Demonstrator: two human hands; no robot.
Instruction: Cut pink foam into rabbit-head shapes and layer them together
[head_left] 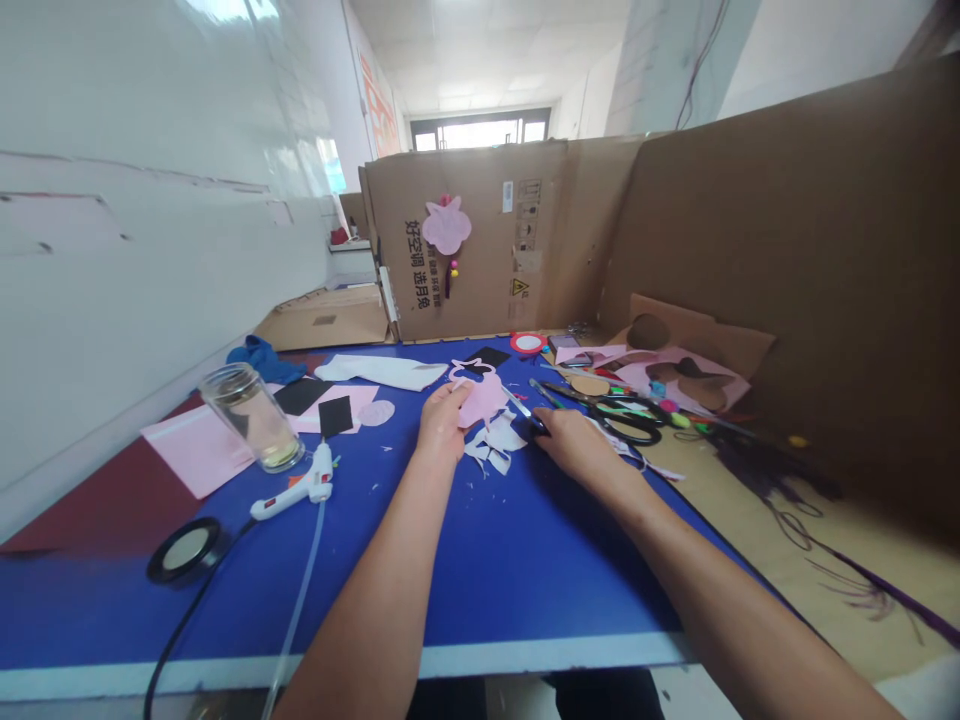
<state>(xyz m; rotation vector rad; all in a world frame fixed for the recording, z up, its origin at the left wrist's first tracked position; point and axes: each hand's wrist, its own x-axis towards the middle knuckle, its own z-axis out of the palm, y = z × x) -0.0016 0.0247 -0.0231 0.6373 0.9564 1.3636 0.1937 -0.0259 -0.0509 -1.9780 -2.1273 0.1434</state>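
My left hand point(444, 415) pinches a pink cutout point(484, 398) with a scalloped edge between thumb and fingers, above the blue tabletop. Just right of it, my right hand point(574, 437) is closed around the dark handle of a pair of scissors point(517, 403), whose slim silver blade points toward the cutout. Beyond the cutout lies a thin pink outline piece point(466, 366), partly overlapped by it. White fabric scraps point(498, 443) are scattered on the table between my hands. Large black-handled scissors point(634, 428) rest beyond my right hand.
To the left are a glass jar point(251, 415), a white glue gun point(300, 487) with its cord, and a black tape roll point(186, 549). Pink sheets point(199, 450) lie behind them. Cardboard walls point(480, 240) enclose the back and right. Craft scraps point(675, 375) crowd the right side.
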